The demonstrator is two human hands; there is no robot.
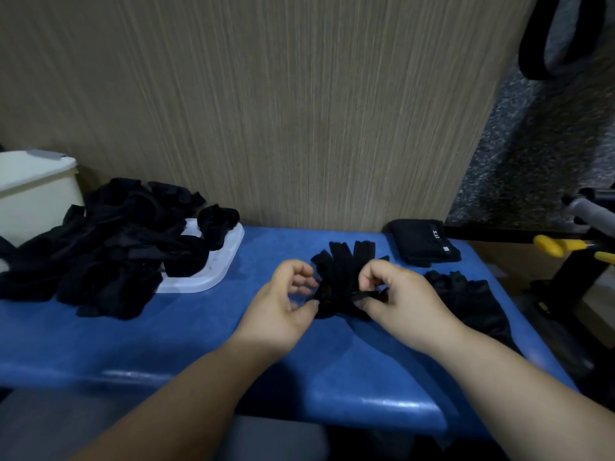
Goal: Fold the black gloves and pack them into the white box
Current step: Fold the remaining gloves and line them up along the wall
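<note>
I see the white box [33, 191] far left by the loose pile [109, 251] (well apart from my work). My left hand [283, 307] curls its fingers [301, 271] at the edge of the glove [346, 271] on the desk [199, 331], gripping or not I cannot tell. My right hand [399, 294] pinches its strap, and if that slips I reckon the fold springs open.

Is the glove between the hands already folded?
Not folded: the glove lies fanned out on the table; the right hand pinches its strap.
</note>
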